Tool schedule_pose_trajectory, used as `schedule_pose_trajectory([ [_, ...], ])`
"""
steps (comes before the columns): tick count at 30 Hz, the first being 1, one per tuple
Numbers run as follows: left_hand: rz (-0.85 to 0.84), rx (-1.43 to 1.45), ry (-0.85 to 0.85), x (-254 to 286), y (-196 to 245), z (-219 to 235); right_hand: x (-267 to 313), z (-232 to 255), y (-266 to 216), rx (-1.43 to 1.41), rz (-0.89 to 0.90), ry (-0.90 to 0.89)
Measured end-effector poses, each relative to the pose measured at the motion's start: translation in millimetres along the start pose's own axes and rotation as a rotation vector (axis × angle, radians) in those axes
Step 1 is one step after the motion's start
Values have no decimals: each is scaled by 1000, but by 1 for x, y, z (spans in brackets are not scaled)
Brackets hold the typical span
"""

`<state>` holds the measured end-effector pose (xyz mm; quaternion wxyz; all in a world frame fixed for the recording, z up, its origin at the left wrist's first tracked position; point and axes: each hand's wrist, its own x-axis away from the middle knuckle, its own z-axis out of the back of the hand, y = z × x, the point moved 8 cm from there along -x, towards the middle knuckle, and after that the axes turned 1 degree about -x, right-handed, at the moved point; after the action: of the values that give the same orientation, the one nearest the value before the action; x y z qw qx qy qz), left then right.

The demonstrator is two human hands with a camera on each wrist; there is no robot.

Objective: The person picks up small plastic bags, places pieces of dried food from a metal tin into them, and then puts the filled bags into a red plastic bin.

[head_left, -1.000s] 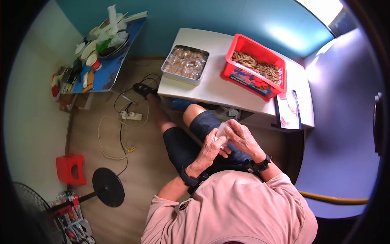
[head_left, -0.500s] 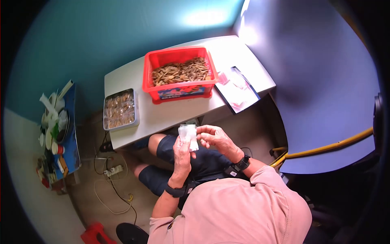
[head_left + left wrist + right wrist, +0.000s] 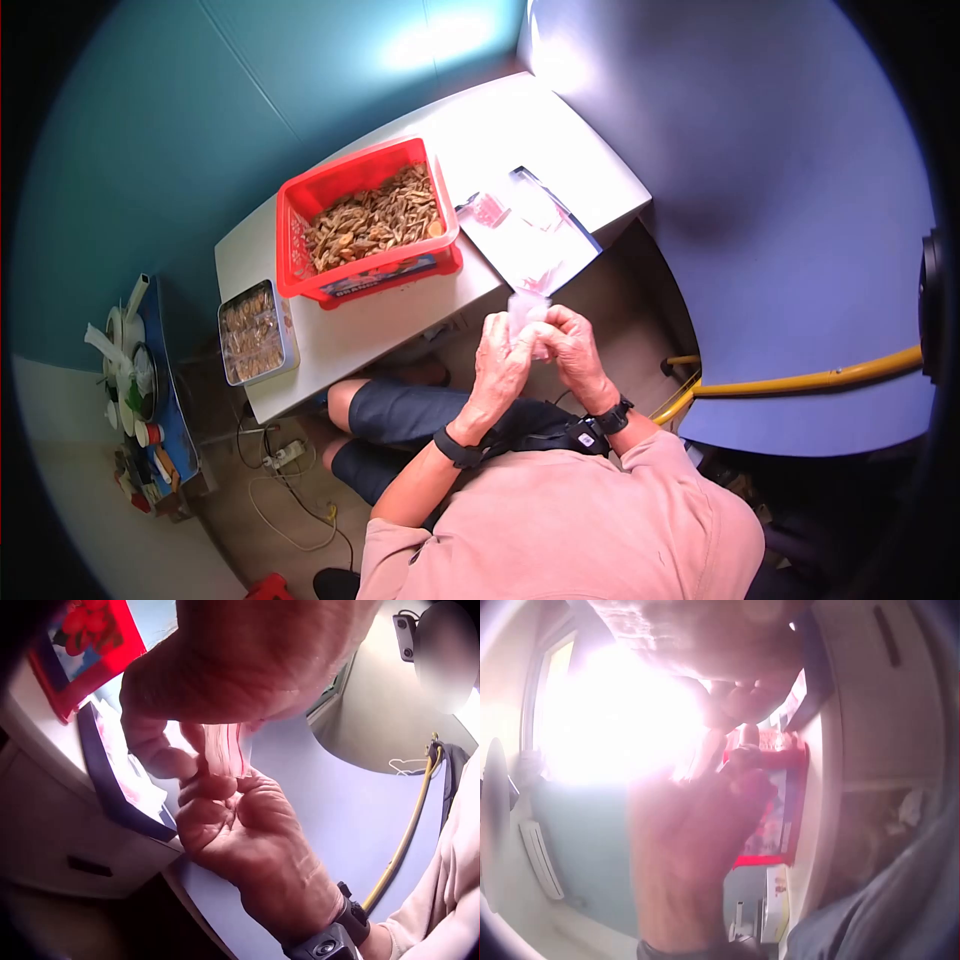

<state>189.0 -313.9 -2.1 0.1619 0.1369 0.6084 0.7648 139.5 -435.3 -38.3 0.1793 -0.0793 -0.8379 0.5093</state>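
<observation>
Both hands are together over the lap, in front of the table edge. My left hand (image 3: pixel 500 367) grips a thin stack of clear plastic bags (image 3: pixel 524 312), whose red-lined edges show in the left wrist view (image 3: pixel 228 750). The fingers of my right hand (image 3: pixel 574 352) pinch the same bags from the other side. Beyond the hands lies a dark-edged tray (image 3: pixel 510 250) with pink and white pieces in it. A red basket (image 3: pixel 300 285) full of brown dried pieces (image 3: pixel 375 220) stands to its left.
On the white table (image 3: pixel 350 345), a metal tin (image 3: pixel 288 345) of wrapped packets sits at the left. A cluttered blue table (image 3: pixel 176 400) is at the far left, with cables and a power strip (image 3: pixel 286 455) on the floor. A yellow pole (image 3: pixel 800 384) runs at right.
The head view has turned right, so table and basket appear further left. The hands, which held the bags with the right fingers at their side, now both grip them, close to the tray.
</observation>
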Motion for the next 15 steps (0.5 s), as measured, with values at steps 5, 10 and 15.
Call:
schedule_pose_trajectory([
  [5, -179, -296, -5, -45, 30, -27, -20, 65, -32, -26, 121, 172],
  [10, -438, -647, 98, -93, 35, -60, -46, 129, -14, -391, 34, 342],
  [15, -366, -740, -15, -117, 14, -83, -57, 143, -3, -535, -24, 308],
])
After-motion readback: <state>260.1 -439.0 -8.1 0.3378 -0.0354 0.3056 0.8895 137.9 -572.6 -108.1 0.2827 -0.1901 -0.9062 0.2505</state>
